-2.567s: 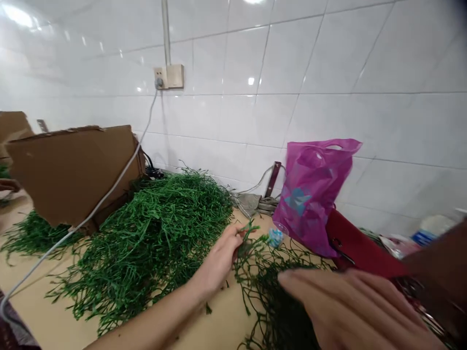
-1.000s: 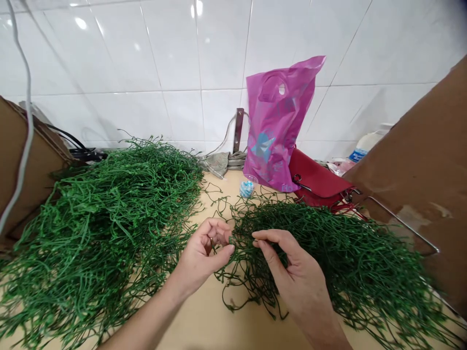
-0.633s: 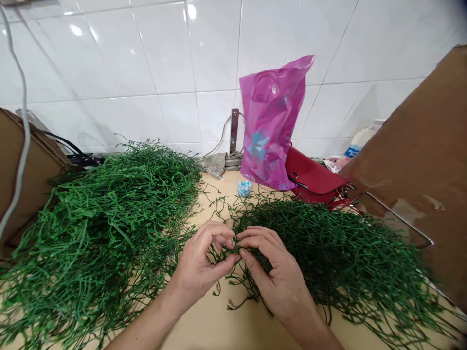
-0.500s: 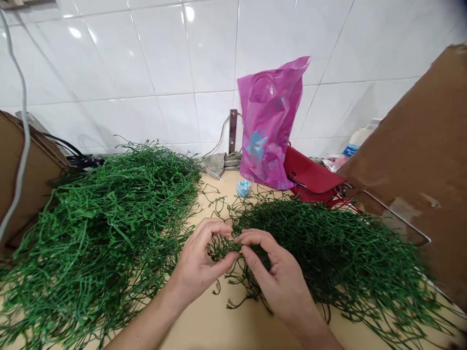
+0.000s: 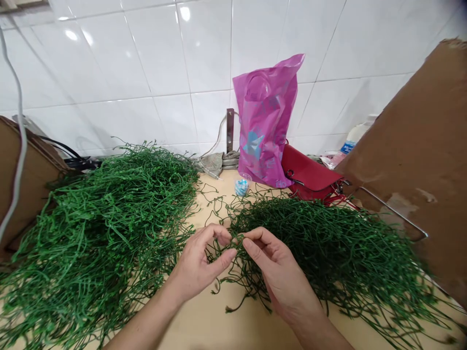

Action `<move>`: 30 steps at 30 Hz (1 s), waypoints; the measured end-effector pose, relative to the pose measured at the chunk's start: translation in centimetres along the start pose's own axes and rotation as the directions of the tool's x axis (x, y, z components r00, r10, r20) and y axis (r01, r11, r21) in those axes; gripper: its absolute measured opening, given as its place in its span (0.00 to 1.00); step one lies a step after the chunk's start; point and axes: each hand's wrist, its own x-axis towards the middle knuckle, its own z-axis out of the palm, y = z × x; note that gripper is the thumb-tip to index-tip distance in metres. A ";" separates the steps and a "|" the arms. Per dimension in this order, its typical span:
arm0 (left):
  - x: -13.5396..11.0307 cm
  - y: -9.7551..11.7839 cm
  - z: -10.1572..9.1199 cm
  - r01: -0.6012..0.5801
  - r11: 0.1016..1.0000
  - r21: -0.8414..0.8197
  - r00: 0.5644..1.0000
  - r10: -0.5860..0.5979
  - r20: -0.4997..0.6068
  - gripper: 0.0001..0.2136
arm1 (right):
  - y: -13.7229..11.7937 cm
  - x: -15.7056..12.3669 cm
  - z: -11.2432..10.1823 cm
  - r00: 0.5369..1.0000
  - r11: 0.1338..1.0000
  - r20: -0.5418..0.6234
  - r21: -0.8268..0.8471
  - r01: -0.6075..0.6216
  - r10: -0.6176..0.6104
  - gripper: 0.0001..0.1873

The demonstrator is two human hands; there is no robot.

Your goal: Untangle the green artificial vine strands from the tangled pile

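Two heaps of thin green artificial vine strands lie on the tan tabletop (image 5: 233,325). The larger heap (image 5: 95,243) fills the left side, and the other (image 5: 339,253) spreads to the right. Between them, my left hand (image 5: 199,262) pinches a tangle of strands (image 5: 228,255) between thumb and fingers. My right hand (image 5: 280,277) grips the same tangle from the other side, its thumb and forefinger close to my left fingertips. Both hands hover low over the table, and the strands hide part of the surface beneath them.
Behind the vines stand a magenta plastic bag (image 5: 262,116), a small cup of blue-white beads (image 5: 242,186) and a red handbag (image 5: 310,174). Cardboard sheets (image 5: 412,146) rise at both sides, with a white cable (image 5: 16,131) hanging at left against white wall tiles.
My view has swung right from the cardboard and socket to face the bag. My hands have come together on the tangle, and the right-hand heap now spreads across the table.
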 end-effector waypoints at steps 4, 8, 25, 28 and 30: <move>0.1 0.1 0.1 0.014 0.999 -0.045 1.000 -0.014 0.003 0.06 | 0.0 0.0 0.1 0.999 0.995 0.020 0.098 -0.035 0.034 0.15; 0.2 -0.2 0.4 0.026 0.991 -0.131 1.000 -0.028 -0.013 0.10 | 0.1 0.0 0.2 0.997 0.986 0.063 0.158 -0.054 0.045 0.14; 0.3 -1.3 -0.5 -0.160 0.986 0.055 0.982 0.165 -0.094 0.04 | 0.2 -0.6 -0.6 0.839 0.694 -0.056 -0.593 0.408 -0.541 0.04; 0.4 -1.2 -0.6 -0.204 0.973 0.108 0.974 0.213 -0.076 0.04 | -0.4 -0.7 -0.7 0.687 0.432 0.095 -0.713 0.552 -0.721 0.11; 0.3 -1.0 -0.6 -0.218 0.967 0.129 0.970 0.229 -0.077 0.03 | -0.6 -0.7 -0.7 0.618 0.268 0.244 -0.742 0.615 -0.747 0.15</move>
